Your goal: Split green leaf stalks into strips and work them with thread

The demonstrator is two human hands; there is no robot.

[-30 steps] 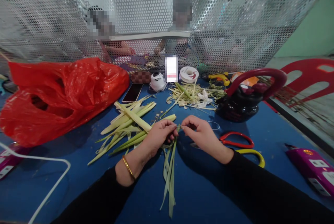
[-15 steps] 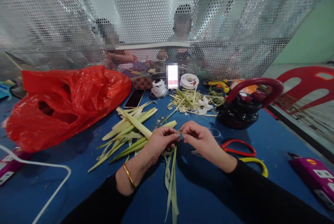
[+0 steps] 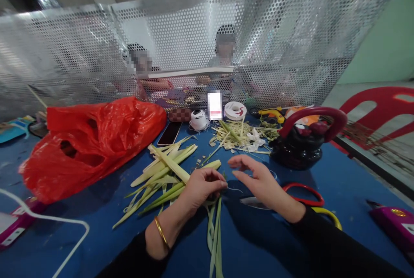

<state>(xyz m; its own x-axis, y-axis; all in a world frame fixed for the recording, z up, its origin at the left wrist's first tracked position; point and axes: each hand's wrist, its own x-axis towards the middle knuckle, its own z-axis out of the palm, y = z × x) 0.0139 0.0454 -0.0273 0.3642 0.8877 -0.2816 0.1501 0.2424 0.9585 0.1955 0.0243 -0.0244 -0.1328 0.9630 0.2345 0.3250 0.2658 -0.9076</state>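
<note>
My left hand (image 3: 201, 186) is closed in a pinch on a bundle of thin green leaf strips (image 3: 215, 235) that trail toward me over the blue table (image 3: 97, 235). A fine thread runs from that pinch toward my right hand (image 3: 258, 181). My right hand hovers just right of it, fingers apart and loosely curled, holding nothing I can see. A pile of pale green leaf pieces (image 3: 163, 168) lies left of my left hand. Red-handled scissors (image 3: 300, 194) and a yellow-handled pair (image 3: 328, 215) lie under my right wrist.
A red plastic bag (image 3: 93, 140) fills the left. A phone (image 3: 170, 133), thread spool (image 3: 199, 119), tape roll (image 3: 235, 110), leaf scraps (image 3: 236, 133) and a dark basket (image 3: 299, 146) sit farther back. A perforated metal screen (image 3: 274, 49) stands behind; two people sit beyond it.
My right hand has let go of the pinch at the strip tops and opened, pulling slightly away to the right. The camera has tilted upward.
</note>
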